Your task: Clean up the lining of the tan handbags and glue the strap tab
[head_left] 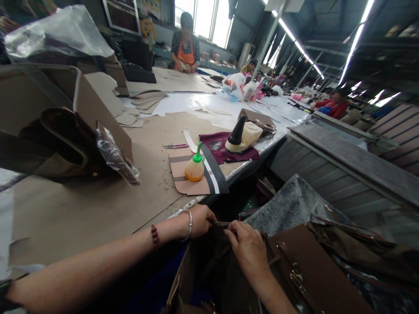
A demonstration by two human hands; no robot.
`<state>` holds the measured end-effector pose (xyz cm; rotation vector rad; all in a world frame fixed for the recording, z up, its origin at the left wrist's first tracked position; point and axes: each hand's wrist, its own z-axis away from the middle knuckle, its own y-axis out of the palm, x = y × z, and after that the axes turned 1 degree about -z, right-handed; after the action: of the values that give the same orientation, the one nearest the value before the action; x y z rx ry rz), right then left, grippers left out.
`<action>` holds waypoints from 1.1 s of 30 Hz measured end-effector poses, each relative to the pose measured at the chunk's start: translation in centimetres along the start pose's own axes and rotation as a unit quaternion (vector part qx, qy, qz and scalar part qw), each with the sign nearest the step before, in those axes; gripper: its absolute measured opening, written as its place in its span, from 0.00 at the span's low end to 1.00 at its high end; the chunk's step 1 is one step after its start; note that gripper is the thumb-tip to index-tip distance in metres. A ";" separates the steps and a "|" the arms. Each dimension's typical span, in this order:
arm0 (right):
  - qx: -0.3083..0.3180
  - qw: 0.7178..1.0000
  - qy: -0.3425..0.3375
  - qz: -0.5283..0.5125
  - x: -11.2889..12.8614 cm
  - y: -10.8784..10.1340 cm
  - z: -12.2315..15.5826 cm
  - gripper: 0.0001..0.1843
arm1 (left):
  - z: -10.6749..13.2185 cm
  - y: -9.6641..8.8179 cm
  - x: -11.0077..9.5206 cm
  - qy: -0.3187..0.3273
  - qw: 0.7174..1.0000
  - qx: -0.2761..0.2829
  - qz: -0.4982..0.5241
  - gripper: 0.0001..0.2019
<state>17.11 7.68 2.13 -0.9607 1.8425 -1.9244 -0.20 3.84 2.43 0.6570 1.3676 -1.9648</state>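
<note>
Low at the table's near edge, my left hand [201,220] has its fingers closed on a thin edge of dark brown bag material [224,224]. My right hand [248,246] pinches the same edge a short way to the right, thumb and fingers together. Beneath both hands the material falls into shadow, so its full shape is hard to make out. Beside my right forearm lies a brown bag panel [322,266] with metal fittings; whether it joins the held piece I cannot tell.
On the table stands a squeeze bottle [194,169] with a green nozzle, on striped pieces. Nearby are thread snips [175,146], a maroon cloth [209,141] and a black cone [237,131]. A large brown bag [98,117] stands left. A person in an orange apron [186,56] works beyond.
</note>
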 end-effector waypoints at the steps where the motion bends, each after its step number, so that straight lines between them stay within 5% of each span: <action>1: -0.007 1.000 -0.002 0.016 0.0 0.1 0.0 0.05 | 0.0 0.0 -0.1 0.003 1.000 0.002 0.001 0.15; 9: -0.050 0.998 0.001 0.031 0.1 0.4 -0.1 0.05 | 0.4 -1.1 -0.9 -0.008 0.999 0.047 0.011 0.16; 21: -0.018 0.997 0.065 -0.029 0.0 0.1 -0.6 0.14 | -0.1 -0.6 -0.1 0.006 0.998 0.069 0.006 0.15; 33: 0.008 0.999 0.035 -0.023 -0.5 -0.2 -0.5 0.04 | -0.3 -0.5 -0.2 0.012 0.997 0.081 0.008 0.14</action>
<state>17.22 8.39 2.25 -0.9513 1.8555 -2.0206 -0.46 4.25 2.79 0.7664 1.2213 -2.0776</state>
